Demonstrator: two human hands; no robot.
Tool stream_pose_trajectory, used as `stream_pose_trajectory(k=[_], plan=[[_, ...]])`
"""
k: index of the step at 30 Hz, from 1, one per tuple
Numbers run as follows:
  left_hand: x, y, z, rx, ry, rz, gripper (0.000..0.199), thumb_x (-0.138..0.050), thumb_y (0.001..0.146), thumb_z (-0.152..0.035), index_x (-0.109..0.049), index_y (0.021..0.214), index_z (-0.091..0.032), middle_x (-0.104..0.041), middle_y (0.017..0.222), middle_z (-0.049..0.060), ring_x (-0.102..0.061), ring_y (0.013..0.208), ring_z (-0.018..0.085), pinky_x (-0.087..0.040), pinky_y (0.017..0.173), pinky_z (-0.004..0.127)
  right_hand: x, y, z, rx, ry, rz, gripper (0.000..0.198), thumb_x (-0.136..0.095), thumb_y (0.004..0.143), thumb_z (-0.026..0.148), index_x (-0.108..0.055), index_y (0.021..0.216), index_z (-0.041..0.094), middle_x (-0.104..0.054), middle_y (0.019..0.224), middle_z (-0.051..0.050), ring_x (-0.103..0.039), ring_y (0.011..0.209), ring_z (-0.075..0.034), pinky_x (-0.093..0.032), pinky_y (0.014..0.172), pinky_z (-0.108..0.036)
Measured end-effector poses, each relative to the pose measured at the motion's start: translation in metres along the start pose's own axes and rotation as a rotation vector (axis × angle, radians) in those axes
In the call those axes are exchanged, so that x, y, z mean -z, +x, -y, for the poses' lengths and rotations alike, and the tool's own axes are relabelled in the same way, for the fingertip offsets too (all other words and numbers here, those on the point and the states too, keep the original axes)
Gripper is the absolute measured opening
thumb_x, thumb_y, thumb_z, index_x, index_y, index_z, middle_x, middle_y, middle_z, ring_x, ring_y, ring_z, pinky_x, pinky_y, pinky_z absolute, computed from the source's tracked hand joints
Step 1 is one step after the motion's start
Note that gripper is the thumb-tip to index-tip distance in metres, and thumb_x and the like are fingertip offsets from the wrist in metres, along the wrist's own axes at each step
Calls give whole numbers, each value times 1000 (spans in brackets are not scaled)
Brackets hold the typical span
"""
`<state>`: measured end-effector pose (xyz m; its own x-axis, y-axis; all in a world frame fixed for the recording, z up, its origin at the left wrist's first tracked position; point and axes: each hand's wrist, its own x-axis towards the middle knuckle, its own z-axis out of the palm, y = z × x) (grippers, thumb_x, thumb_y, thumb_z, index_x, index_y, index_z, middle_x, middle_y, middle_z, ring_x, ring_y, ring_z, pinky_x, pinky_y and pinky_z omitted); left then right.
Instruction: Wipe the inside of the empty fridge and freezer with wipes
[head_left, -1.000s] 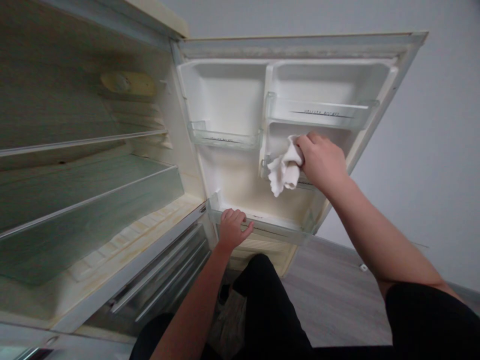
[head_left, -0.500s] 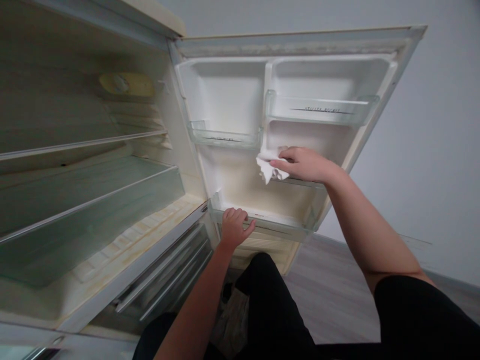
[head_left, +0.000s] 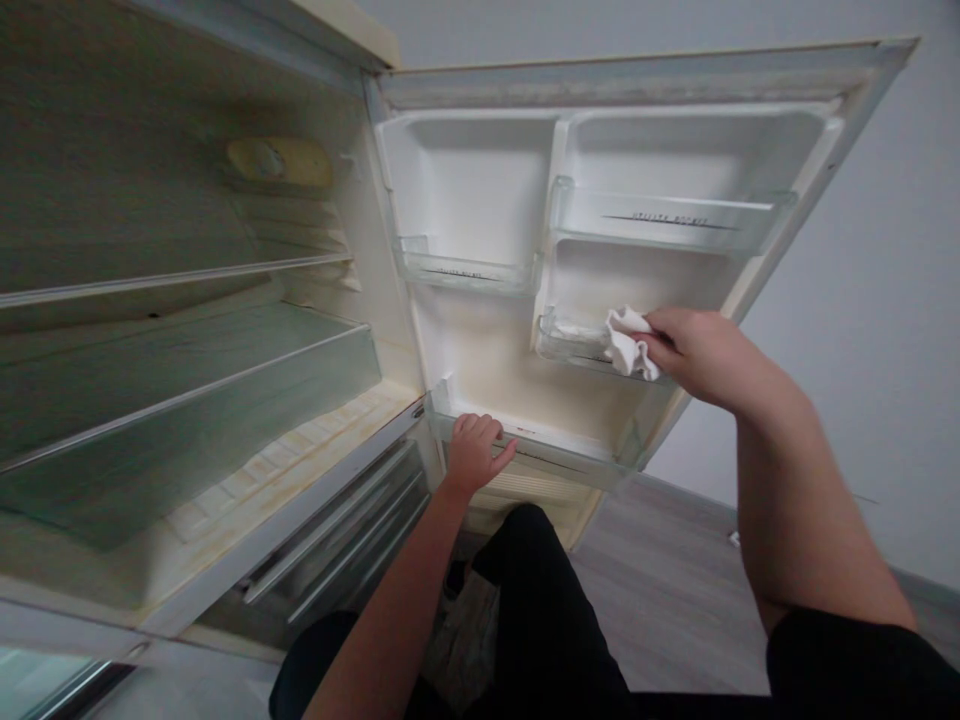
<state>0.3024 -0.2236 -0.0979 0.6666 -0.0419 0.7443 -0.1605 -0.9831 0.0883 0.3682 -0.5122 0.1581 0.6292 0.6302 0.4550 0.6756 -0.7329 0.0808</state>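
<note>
My right hand [head_left: 697, 350] pinches a crumpled white cloth [head_left: 630, 343] at the small clear door shelf [head_left: 574, 345] on the right side of the open fridge door [head_left: 480, 180]. The cloth hangs over this shelf's front rim and hides part of it. Lower down, my left hand [head_left: 476, 452] has its fingers curled over the rim of the long bottom door shelf [head_left: 559, 455], with the thumb sticking out to the right. What lies under those fingertips is hidden.
On the left is the fridge interior with a glass shelf [head_left: 187, 272], a clear drawer front [head_left: 225, 430] and a yellowed lamp cover [head_left: 279, 162]. Two more door shelves, left [head_left: 469, 272] and upper right [head_left: 667, 218], stick out above. My dark-clad knee [head_left: 529, 560] is beneath the door.
My right hand has moved right with the cloth, from the door's middle divider along the small shelf. My left hand stays on the bottom shelf rim. The view has shifted slightly.
</note>
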Motion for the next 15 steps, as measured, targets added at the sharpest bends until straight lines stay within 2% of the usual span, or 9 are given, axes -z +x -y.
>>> stream_pose_trajectory(k=[5, 9, 12, 15], plan=[[-2, 0, -2, 8, -10, -8, 24, -62, 96, -42, -58, 82, -24, -66, 82, 4, -55, 86, 25, -39, 89, 41, -9, -8, 5, -26, -43, -76, 29, -42, 100, 32, -63, 85, 18, -67, 82, -12, -53, 68, -20, -27, 63, -31], [-2, 0, -2, 8, -10, -16, 23, -62, 96, -41, -57, 80, -24, -65, 80, 4, -56, 86, 25, -39, 89, 41, -25, -4, 18, -111, -19, -185, 32, -40, 102, 36, -63, 87, 19, -67, 80, -11, -55, 69, -22, -24, 62, -31], [-2, 0, -1, 13, -21, -15, 23, -63, 94, -41, -57, 80, -24, -65, 81, 4, -55, 86, 25, -40, 90, 41, -29, -2, 17, -121, 113, -249, 32, -42, 101, 39, -61, 84, 20, -64, 75, -8, -55, 68, -21, -27, 63, -31], [0, -1, -2, 19, -26, -5, 22, -64, 93, -40, -57, 81, -24, -65, 83, 4, -55, 87, 25, -42, 91, 42, -26, -6, 13, -62, 381, -349, 33, -43, 102, 42, -58, 81, 22, -58, 70, -4, -53, 66, -19, -33, 64, -31]])
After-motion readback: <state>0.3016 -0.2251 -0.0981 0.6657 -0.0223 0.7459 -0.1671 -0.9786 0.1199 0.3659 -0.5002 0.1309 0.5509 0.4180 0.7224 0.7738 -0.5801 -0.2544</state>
